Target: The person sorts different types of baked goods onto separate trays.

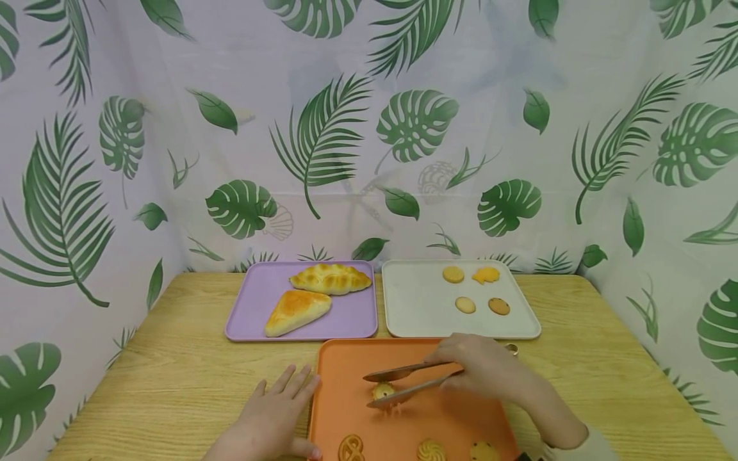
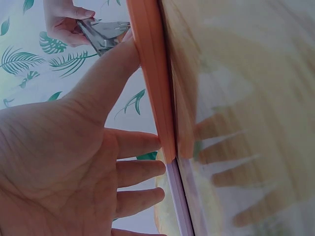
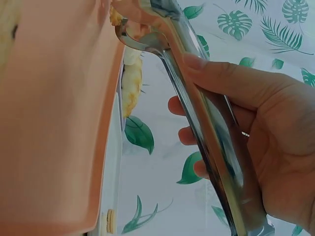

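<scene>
In the head view my right hand [image 1: 481,368] grips metal tongs [image 1: 406,371] over the orange tray [image 1: 346,358]. The tong tips stand on either side of a small round cookie [image 1: 382,391]; whether they touch it is hard to tell. The right wrist view shows the thumb and fingers wrapped round the tongs [image 3: 216,132]. My left hand [image 1: 268,410] lies with spread fingers at the orange tray's left edge. In the left wrist view its thumb and a fingertip touch the tray's rim [image 2: 152,73]. A pretzel-shaped cookie [image 1: 351,448], a swirl cookie [image 1: 431,451] and another cookie [image 1: 484,452] lie nearer me.
Behind on the left, a purple tray [image 1: 248,320] bears a braided bread [image 1: 330,280] and a triangular bread [image 1: 298,312]. Beside it a white tray [image 1: 412,304] holds several cookies, among them a fish-shaped one [image 1: 487,275]. A leaf-printed cloth [image 1: 357,243] hangs round the wooden table [image 1: 173,358].
</scene>
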`<state>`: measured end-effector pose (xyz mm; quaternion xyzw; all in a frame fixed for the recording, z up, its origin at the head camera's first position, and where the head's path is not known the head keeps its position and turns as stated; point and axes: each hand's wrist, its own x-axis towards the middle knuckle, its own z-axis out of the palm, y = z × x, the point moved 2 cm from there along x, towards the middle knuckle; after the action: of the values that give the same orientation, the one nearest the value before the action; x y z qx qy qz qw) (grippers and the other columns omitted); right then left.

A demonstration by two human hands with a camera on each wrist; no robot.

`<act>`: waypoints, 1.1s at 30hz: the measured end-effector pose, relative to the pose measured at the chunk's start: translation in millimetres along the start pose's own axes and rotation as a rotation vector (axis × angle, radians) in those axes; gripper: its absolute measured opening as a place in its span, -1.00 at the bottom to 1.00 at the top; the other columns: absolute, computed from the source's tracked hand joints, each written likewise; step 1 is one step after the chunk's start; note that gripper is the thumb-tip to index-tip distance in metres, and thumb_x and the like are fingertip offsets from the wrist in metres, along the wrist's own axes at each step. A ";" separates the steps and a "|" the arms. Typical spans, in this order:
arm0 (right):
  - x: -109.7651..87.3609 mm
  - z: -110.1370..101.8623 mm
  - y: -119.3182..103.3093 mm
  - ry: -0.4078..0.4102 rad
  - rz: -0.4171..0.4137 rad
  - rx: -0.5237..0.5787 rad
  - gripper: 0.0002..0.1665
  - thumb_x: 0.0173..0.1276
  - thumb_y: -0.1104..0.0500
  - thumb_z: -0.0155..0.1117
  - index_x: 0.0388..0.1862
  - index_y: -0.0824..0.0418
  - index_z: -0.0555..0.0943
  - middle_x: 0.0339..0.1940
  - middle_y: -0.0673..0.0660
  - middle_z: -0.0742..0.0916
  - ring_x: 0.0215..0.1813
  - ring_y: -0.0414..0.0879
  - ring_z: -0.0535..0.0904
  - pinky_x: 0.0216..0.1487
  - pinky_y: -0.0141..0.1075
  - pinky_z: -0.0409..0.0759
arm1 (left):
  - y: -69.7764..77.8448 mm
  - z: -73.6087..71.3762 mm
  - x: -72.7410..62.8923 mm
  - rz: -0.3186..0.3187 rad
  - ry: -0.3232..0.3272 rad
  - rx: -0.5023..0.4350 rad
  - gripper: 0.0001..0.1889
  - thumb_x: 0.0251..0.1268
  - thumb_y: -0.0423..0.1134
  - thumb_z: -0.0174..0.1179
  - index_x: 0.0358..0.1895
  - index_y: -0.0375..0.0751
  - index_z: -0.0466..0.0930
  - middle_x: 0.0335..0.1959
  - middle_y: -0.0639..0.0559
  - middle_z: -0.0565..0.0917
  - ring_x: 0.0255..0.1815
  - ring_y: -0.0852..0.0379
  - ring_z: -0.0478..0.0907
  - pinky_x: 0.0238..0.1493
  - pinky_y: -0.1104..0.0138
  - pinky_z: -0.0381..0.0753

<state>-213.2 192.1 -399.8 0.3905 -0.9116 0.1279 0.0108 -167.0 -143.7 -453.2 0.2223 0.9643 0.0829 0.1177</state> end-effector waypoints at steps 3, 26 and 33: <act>-2.3 -4.3 6.1 0.027 0.017 0.003 -0.55 0.07 0.06 0.51 0.00 0.03 0.72 -0.21 -0.12 0.75 -0.21 -0.25 0.59 -0.23 -0.36 0.58 | 0.3 -0.4 1.3 -0.018 -0.028 -0.010 0.18 -0.24 0.44 0.31 0.51 -0.12 0.17 0.56 -0.14 0.14 0.56 -0.25 0.05 0.30 -0.40 0.17; -19.1 -33.4 73.5 0.305 0.246 -0.026 -0.50 0.18 0.13 0.44 0.15 0.10 0.66 -0.04 0.12 0.76 -0.06 0.03 0.65 -0.16 -0.11 0.62 | 0.3 -1.9 1.4 -0.015 -0.032 -0.009 0.14 -0.18 0.40 0.33 0.50 -0.12 0.17 0.56 -0.14 0.15 0.55 -0.26 0.07 0.30 -0.39 0.18; -7.6 -30.0 98.7 0.265 0.321 -0.026 -0.49 0.25 0.11 0.39 0.19 0.18 0.62 0.05 0.26 0.72 -0.02 0.16 0.64 -0.09 0.04 0.63 | -0.6 -1.2 2.0 -0.025 -0.038 -0.010 0.12 -0.15 0.38 0.34 0.51 -0.10 0.16 0.57 -0.13 0.14 0.56 -0.25 0.06 0.31 -0.40 0.16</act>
<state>-280.8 270.1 -393.9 0.2200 -0.9543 0.1664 0.1149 -169.3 -143.4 -452.6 0.2114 0.9641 0.0818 0.1381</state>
